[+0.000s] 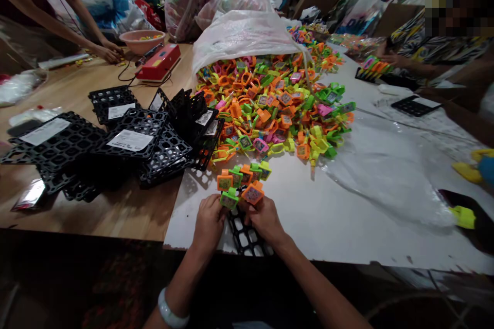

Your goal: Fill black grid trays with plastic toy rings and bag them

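Note:
A black plastic grid tray (246, 240) lies on the white tabletop before me, with several orange and green toy watches (225, 181) standing in a row at its far end. My left hand (209, 220) is closed at the tray's left side, its fingertips on a green toy watch (229, 199). Over on the right side, my right hand (267, 220) pinches an orange toy watch (253, 193). The lower ends of both watches are hidden by fingers and tray. Beyond the hands spreads a big pile of colourful toy watches (266, 108), spilling from a white plastic bag (247, 36).
Stacked black grid trays (129, 136) with white labels sit at the left. Behind them are a red device (159, 63) with a cord and a pink bowl (142, 42). A co-worker's hands (110, 53) are at the far left. Clear plastic sheeting (389, 175) covers the right side.

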